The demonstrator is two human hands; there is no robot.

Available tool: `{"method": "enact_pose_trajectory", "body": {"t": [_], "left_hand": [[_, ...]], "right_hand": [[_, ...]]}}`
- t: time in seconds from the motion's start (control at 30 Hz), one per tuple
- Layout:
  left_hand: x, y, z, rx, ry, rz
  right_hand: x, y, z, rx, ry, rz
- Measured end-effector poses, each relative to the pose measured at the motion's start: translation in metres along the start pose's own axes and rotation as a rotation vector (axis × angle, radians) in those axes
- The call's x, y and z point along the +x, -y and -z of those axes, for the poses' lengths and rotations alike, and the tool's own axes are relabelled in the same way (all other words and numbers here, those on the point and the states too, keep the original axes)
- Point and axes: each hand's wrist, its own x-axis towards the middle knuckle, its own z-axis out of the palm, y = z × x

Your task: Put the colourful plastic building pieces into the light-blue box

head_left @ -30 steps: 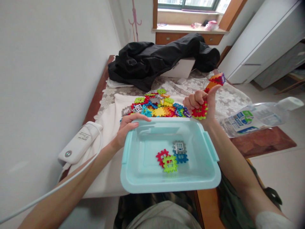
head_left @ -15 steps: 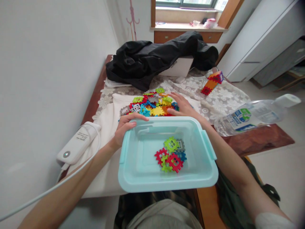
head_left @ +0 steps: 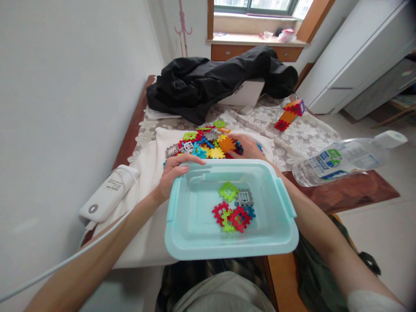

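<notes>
My left hand [head_left: 172,173] grips the far left corner of a light blue plastic bin [head_left: 191,251], fingers over its rim. The bin is tilted toward me at the table's near edge. Inside it lie several notched building tiles: a lime one [head_left: 229,191], a grey window tile [head_left: 244,198], a red one [head_left: 241,219] and others. Beyond the bin, my right hand [head_left: 248,147] pinches an orange building tile [head_left: 227,144] at the right of a colourful tile pile [head_left: 199,151]. Part of that hand's thumb is hidden behind the bin's rim.
A clear bottle [head_left: 344,158] stands at the right. Farther back are a joined orange-red tile build [head_left: 290,115] and a black jacket [head_left: 208,82] draped over a white box [head_left: 248,93]. A white power bank [head_left: 108,193] with a cable lies at the left by the wall.
My right hand has gone from spread fingers above the pile to closing on the orange tile. In the bin, the lime tile has shifted left, uncovering more of the grey one.
</notes>
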Motion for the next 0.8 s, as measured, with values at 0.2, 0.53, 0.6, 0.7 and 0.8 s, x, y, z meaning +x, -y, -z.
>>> {"method": "enact_pose_trajectory", "body": {"t": [0.2,0.53,0.6,0.7,0.8], "left_hand": [[0.001,0.000,0.000,-0.023,0.013,0.004],[0.000,-0.002,-0.002,-0.020,0.004,0.015],[0.000,-0.003,-0.002,-0.022,0.005,0.021],[0.000,-0.003,-0.003,-0.025,0.000,0.019],[-0.001,-0.002,-0.003,-0.027,-0.008,0.022]], "right_hand": [[0.003,0.000,0.001,0.126,-0.107,0.029],[0.012,0.008,0.000,0.871,-0.267,-0.349],[0.012,0.011,0.008,0.921,-0.242,-0.371],[0.011,0.021,0.021,0.894,-0.222,-0.336],[0.007,0.036,0.033,0.841,-0.195,-0.302]]}}
